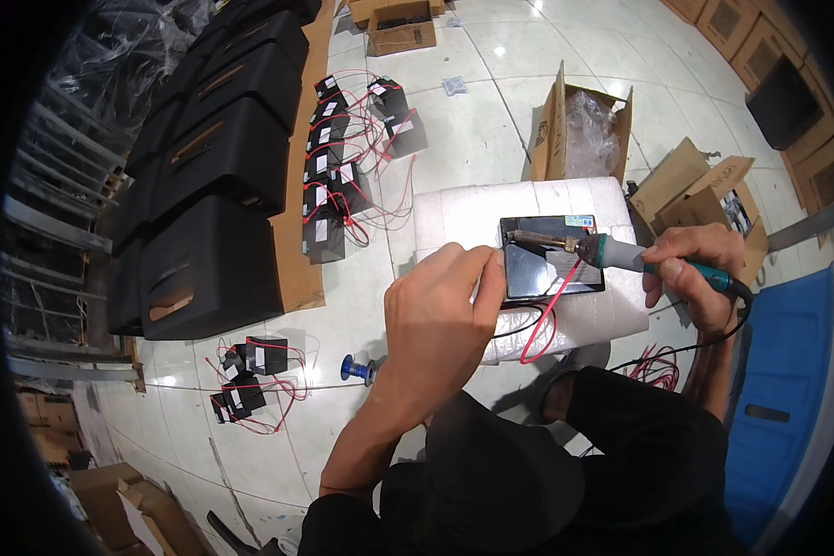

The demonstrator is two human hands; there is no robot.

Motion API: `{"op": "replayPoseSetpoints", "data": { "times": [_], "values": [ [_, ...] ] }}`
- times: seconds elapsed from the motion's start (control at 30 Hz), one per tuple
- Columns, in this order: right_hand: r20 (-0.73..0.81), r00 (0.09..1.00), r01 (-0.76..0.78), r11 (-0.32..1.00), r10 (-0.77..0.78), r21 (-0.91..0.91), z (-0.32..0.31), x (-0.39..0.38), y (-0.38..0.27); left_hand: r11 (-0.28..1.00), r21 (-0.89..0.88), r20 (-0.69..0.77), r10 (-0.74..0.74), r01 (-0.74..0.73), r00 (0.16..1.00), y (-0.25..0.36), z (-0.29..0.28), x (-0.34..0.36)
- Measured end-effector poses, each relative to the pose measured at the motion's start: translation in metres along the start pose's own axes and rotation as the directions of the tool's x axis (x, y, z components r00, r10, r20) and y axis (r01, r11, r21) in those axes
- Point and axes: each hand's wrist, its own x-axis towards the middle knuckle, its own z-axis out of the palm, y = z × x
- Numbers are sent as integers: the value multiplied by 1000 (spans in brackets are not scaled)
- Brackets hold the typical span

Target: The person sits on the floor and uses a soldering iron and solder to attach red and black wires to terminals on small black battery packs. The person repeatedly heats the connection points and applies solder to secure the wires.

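A black box-shaped battery (pixel 525 286) lies on a white foam block (pixel 454 206) in front of me. My right hand (pixel 700 264) is closed round the grey and teal handle of a soldering iron (pixel 624 254). Its metal tip reaches left across the battery to the upper left corner. My left hand (pixel 445 310) is closed in a pinch at the battery's left edge, close to the tip. A black wire (pixel 526 326) runs under this hand; the pinched end is hidden by the fingers. A red wire (pixel 553 320) loops over the battery's near side.
Several black batteries with red wires (pixel 324 176) stand on the tiled floor left of the foam, with more (pixel 250 371) nearer me. Large black cases (pixel 218 269) line the left. An open carton (pixel 551 125) stands beyond the foam; a blue panel (pixel 788 371) is at right. A blue spool (pixel 350 368) lies by my left forearm.
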Motion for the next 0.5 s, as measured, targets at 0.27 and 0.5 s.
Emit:
{"op": "replayPoseSetpoints", "data": {
  "times": [0.27, 0.5],
  "values": [
    [43, 999, 34, 996, -30, -78, -3, 7, -5, 999, -34, 9, -36, 36, 999, 0, 2, -2],
    [35, 998, -50, 998, 52, -42, -8, 15, -6, 1000, 14, -13, 19, -19, 1000, -2, 4, -2]
  ]
}}
